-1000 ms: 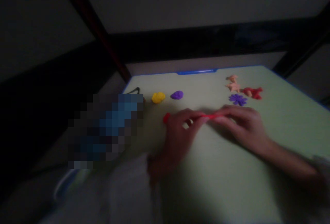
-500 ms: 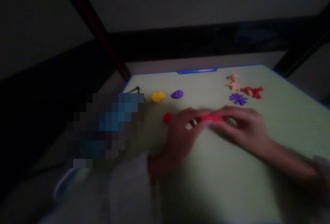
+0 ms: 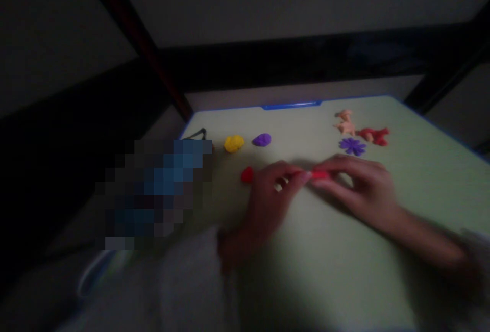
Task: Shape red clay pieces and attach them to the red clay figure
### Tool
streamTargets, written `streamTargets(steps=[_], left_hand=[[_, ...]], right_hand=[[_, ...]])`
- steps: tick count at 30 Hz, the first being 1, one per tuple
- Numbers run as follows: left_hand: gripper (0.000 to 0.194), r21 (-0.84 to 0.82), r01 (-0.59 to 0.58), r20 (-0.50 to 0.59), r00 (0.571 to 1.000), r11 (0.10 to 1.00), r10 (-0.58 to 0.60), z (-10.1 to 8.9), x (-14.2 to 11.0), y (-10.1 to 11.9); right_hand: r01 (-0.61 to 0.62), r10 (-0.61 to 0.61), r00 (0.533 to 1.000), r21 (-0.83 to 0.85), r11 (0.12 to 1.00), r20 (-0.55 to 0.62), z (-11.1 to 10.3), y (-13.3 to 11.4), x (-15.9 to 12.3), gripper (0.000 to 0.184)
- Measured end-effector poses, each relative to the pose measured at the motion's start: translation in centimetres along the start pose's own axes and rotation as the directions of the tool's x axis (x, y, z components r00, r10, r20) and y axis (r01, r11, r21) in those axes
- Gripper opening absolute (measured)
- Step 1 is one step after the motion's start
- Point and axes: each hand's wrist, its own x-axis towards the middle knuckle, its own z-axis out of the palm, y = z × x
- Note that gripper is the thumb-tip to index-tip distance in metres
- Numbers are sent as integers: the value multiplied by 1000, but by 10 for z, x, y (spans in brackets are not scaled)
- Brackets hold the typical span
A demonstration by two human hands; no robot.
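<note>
Left thumb has slid over the near face of the red piece [image 3: 320,174] since half a second ago, so less of it shows; right hand pretty much same pose, lumps and shaped pieces unmoved on the counter. Left hand [image 3: 268,199] grasping the red piece, thumb against fingers; right hand [image 3: 365,189] pinching its other end the same way. Red piece sits between both sets of fingertips, around mid-view: bright saturated red, short and narrow, lying crosswise, smooth-looking, brightest part next to the right fingertips. Ends covered by fingers, full outline can't be told, edges blurry. Whether it touches the counter [image 3: 325,271] can't be told. Just beyond the left hand's knuckles: red lump [image 3: 247,175], similar red, roundish, partly hidden by that hand. Farther out, yellow lump [image 3: 233,144], bumpy, and purple lump [image 3: 262,140], more oval, near each other but apart. Beyond the right hand: purple flower [image 3: 352,146] with narrow petals, lying flat; red figure [image 3: 377,136] just beside it, several stubby projections; peach star-like piece [image 3: 346,127] and smaller peach piece [image 3: 344,115] behind. Counter pale greenish, blue edging, blue handle [image 3: 291,105] at far edge. Pixelated patch [image 3: 164,184] at left, bluish, content unreadable. Dim light throughout.
</note>
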Motion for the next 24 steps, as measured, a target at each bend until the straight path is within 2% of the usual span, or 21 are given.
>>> streamTargets(steps=[6,14,21,24], left_hand=[[9,-62,48,27,999,997,-47,2,0,-2],[12,-11,71,66,995,997,-70,1,1,-3],[10,-22,65,36,997,998,-64,3,1,-3],[10,1,69,59,996,998,-69,2,2,-2]], right_hand=[[66,-68,997,51,996,31,1,2,-1,5],[102,-104,994,45,994,39,3,2,-1,10],[90,-91,995,25,996,43,1,4,-1,7],[89,-91,994,38,995,57,1,3,0,7]])
